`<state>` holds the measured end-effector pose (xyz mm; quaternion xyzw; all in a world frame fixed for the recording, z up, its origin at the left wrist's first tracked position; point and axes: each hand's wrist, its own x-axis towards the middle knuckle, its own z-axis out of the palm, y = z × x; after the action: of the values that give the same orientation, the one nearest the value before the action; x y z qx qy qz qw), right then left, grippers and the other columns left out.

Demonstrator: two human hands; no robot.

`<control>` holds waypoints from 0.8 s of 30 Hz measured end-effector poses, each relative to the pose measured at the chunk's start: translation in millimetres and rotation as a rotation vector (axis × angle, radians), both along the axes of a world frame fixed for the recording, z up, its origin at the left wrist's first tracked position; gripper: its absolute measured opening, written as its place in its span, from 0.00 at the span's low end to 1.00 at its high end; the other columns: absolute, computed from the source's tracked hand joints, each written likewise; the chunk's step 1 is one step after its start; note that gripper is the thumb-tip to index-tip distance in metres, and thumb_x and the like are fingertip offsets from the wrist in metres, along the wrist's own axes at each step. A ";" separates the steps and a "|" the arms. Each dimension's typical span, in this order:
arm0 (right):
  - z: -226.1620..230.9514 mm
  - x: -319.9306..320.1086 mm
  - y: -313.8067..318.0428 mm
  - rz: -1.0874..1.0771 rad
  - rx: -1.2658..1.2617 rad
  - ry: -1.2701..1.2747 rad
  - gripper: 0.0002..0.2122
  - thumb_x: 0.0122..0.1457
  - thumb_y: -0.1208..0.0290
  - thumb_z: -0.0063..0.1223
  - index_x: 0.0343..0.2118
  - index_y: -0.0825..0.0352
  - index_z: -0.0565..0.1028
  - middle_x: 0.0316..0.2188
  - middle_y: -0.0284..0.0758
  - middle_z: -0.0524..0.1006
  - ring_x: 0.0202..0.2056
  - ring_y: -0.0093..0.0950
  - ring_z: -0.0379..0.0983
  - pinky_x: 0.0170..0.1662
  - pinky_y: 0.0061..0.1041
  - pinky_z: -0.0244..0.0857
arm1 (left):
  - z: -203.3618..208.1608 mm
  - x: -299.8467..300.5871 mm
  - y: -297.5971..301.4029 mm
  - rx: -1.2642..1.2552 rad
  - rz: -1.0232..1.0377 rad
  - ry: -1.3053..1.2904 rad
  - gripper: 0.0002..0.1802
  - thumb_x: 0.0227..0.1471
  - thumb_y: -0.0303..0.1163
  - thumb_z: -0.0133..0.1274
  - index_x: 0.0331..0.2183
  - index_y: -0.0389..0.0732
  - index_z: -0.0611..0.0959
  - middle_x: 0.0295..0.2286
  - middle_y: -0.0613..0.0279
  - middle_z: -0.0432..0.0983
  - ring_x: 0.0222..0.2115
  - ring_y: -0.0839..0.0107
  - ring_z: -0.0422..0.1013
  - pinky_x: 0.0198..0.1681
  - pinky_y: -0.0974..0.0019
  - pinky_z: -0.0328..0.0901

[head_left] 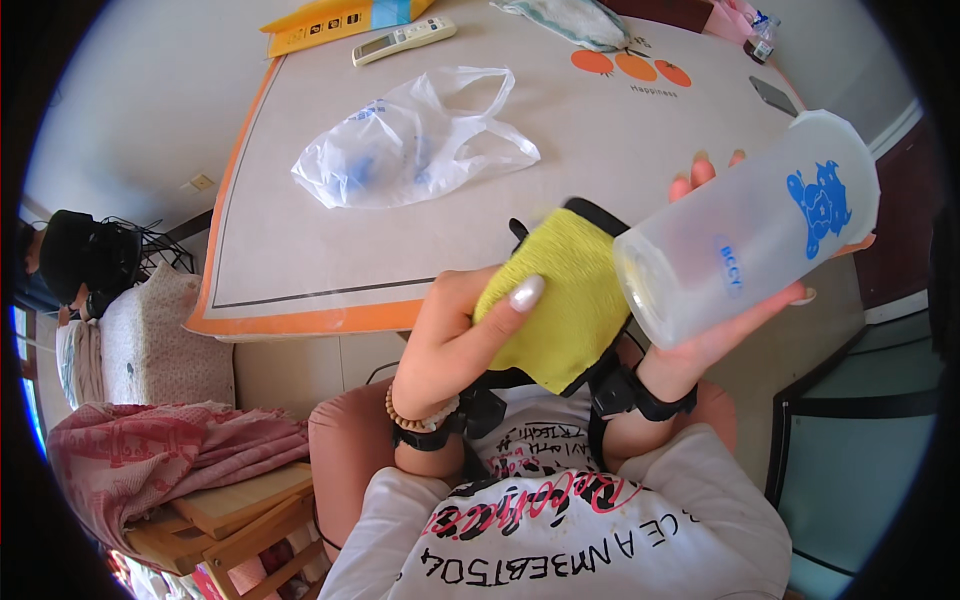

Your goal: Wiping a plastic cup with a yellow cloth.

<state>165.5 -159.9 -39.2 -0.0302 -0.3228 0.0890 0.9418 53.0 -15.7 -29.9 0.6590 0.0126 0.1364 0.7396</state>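
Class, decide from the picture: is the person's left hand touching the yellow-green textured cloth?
Touching. The head view shows the left hand with its thumb lying directly across the yellow-green textured cloth.

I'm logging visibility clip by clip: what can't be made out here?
All in the head view:
- Left hand: most fingers, hidden behind the cloth.
- Right hand: palm, hidden behind the cup.
- Bag: contents, if any, blurred by its creased plastic.
- Yellow packet: upper part, cut off by the top edge.
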 end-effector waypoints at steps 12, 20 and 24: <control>2.7 4.7 -5.7 0.173 0.037 0.218 0.41 0.45 0.37 0.38 0.54 0.67 0.49 0.53 0.43 0.54 0.51 0.43 0.54 0.55 0.43 0.44 | 0.0 -2.2 0.1 0.044 -0.003 0.009 0.15 0.50 0.34 0.45 0.24 0.30 0.73 0.14 0.69 0.63 0.18 0.84 0.56 0.19 0.77 0.54; 6.1 3.5 -5.3 0.171 0.055 0.186 0.41 0.46 0.38 0.38 0.54 0.69 0.48 0.53 0.44 0.53 0.51 0.43 0.54 0.55 0.43 0.44 | -4.1 0.3 -3.2 0.058 0.013 -0.046 0.13 0.49 0.32 0.46 0.27 0.30 0.74 0.16 0.68 0.65 0.18 0.83 0.58 0.20 0.77 0.55; 5.5 5.8 -6.1 0.149 0.048 0.189 0.41 0.47 0.38 0.37 0.54 0.68 0.48 0.53 0.43 0.53 0.51 0.43 0.54 0.55 0.43 0.44 | 0.7 2.6 1.0 0.151 -0.052 -0.010 0.12 0.48 0.31 0.47 0.29 0.30 0.75 0.17 0.64 0.69 0.18 0.81 0.62 0.22 0.76 0.59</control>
<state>171.3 -166.0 -33.8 0.0248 -0.2359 0.1536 0.9592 55.6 -14.8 -29.1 0.7123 -0.0186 0.1211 0.6911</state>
